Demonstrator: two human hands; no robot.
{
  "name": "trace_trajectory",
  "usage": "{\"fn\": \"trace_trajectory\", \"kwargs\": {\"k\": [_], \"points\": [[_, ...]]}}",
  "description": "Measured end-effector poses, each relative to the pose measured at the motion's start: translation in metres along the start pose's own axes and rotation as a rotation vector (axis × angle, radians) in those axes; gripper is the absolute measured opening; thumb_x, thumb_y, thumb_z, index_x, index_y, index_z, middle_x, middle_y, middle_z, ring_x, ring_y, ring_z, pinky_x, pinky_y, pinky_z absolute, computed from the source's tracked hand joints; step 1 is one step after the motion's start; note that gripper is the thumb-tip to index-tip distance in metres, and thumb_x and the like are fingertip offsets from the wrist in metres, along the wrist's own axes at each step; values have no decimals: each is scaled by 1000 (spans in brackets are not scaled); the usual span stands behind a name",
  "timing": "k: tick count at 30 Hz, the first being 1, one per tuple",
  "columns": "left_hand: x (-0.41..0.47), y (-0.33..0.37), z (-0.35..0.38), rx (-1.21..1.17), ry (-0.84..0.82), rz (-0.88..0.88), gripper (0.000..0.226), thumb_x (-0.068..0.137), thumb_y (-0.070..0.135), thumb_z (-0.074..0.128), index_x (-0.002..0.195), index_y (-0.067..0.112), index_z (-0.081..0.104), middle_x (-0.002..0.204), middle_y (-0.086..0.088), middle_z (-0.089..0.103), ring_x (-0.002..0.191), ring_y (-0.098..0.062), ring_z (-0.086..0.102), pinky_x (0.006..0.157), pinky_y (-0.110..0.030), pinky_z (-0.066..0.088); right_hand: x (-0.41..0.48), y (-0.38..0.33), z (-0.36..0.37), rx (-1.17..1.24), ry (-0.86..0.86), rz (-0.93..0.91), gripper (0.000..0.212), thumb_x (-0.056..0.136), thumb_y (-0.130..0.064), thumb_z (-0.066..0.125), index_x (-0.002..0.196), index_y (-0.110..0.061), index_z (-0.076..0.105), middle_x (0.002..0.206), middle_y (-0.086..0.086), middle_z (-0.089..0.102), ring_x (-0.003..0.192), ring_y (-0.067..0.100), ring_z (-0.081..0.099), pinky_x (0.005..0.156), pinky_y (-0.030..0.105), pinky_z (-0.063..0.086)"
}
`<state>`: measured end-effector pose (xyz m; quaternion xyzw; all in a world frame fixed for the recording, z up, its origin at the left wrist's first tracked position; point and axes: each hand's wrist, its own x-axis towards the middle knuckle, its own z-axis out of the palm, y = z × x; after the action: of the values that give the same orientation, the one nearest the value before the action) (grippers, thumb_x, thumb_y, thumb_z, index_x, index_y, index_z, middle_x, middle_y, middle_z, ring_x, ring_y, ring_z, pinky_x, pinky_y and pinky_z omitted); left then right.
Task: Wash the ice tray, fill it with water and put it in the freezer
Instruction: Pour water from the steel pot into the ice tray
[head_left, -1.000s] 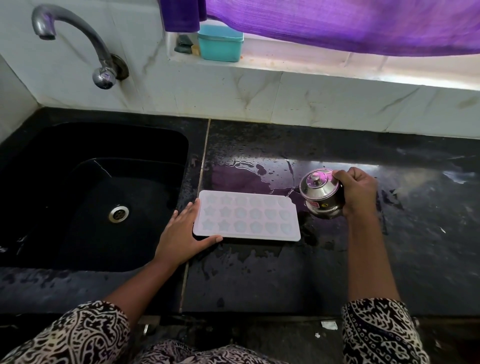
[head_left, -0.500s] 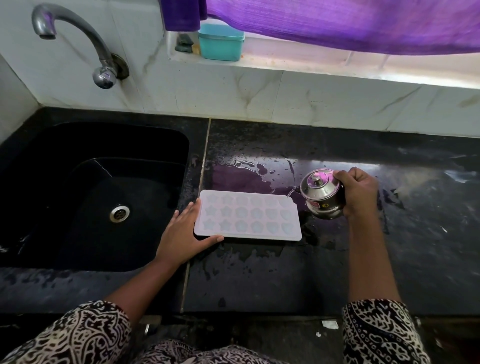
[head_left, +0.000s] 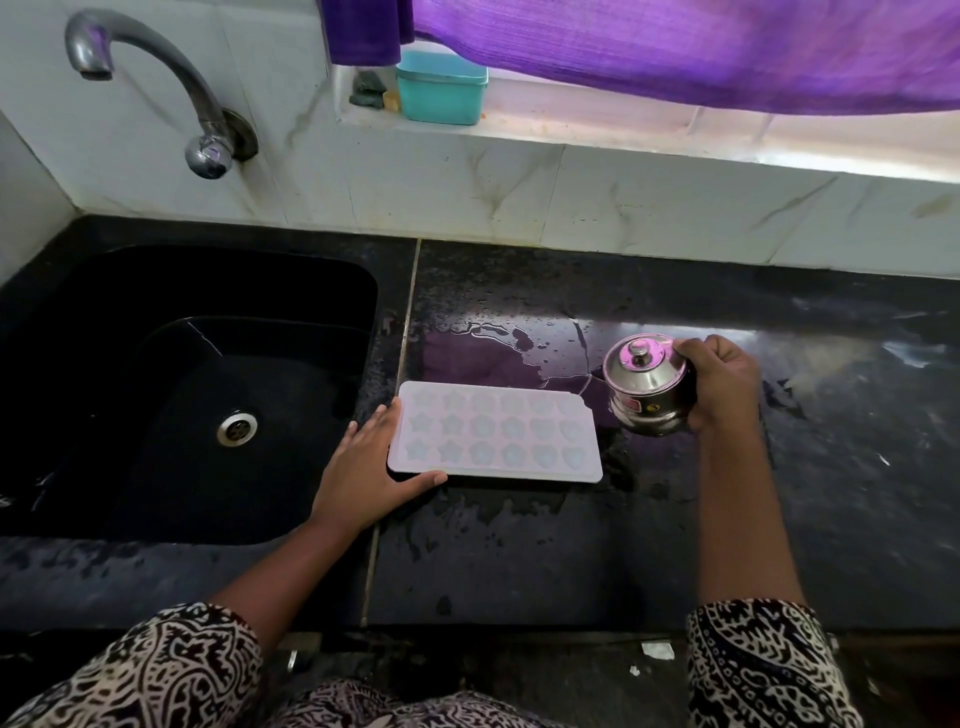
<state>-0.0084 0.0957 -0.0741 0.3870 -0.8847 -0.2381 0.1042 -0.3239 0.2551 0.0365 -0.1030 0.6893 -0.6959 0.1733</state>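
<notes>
A pale ice tray (head_left: 496, 434) with star and heart shaped cells lies flat on the wet black counter (head_left: 519, 545), just right of the sink. My left hand (head_left: 371, 470) rests against the tray's left end, fingers straight along the edge and thumb along its front side. My right hand (head_left: 724, 382) grips a small lidded steel pot (head_left: 647, 384), which stands on the counter right of the tray.
A black sink (head_left: 171, 395) with a metal drain fills the left side, under a curved tap (head_left: 156, 88) on the tiled wall. A teal box (head_left: 441, 88) sits on the window ledge below a purple curtain (head_left: 675, 47). Water puddles lie behind the tray.
</notes>
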Motion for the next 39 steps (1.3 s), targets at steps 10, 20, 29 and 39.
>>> {"fn": "trace_trajectory", "kwargs": {"k": [10, 20, 29, 39], "points": [[1, -1, 1, -12, -4, 10, 128, 55, 99, 25, 155, 20, 11, 159, 6, 21, 147, -5, 11, 119, -30, 4, -14, -19, 22, 162, -58, 8, 30, 80, -1, 60, 57, -16, 50, 51, -6, 56, 52, 10, 53, 53, 23, 46], [1, -2, -1, -12, -24, 5, 122, 60, 91, 36, 155, 21, 7, 160, 7, 17, 147, -4, 7, 119, -29, 1, -47, -12, 82, 148, -224, 12, 31, 81, 3, 58, 58, -12, 45, 46, -7, 49, 45, 7, 45, 47, 18, 41], [1, -2, -2, -14, -20, 24, 121, 60, 89, 33, 154, 17, 8, 160, 4, 19, 148, -7, 8, 120, -32, 2, -70, -8, 122, 28, -270, -34, 38, 79, 4, 61, 54, -13, 38, 45, -5, 40, 42, 7, 34, 43, 18, 33], [3, -3, -3, 8, -16, 35, 122, 59, 89, 27, 154, 16, 8, 160, 3, 19, 148, -8, 8, 118, -32, 0, -81, -8, 135, -90, -242, -92, 38, 79, 2, 63, 56, -16, 37, 41, -12, 40, 40, 3, 35, 42, 17, 35]]}}
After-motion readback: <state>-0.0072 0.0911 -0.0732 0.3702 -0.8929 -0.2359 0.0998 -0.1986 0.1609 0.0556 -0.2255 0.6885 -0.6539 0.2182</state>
